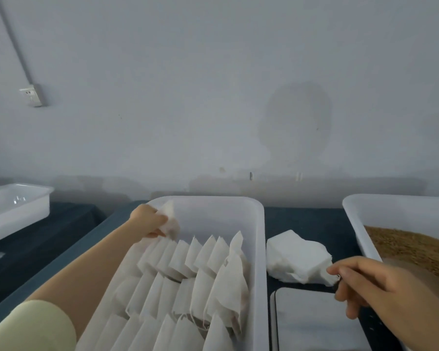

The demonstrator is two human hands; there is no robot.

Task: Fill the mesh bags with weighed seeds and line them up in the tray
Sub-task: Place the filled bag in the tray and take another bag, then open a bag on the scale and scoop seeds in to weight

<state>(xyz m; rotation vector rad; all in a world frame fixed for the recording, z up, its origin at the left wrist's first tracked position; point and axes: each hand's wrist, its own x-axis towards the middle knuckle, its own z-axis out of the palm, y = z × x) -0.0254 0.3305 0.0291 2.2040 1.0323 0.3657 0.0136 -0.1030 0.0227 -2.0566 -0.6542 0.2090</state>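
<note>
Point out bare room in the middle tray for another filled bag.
Bare floor lies at the far end of the tray, between its back rim and the rear row of bags, right of the left hand. Nearer, rows crowd it.

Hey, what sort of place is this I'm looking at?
Probably a small seed-packing or lab workbench: a white tray lined with filled mesh bags, loose brown seeds in another tray, and what looks like a weighing scale between them.
</note>
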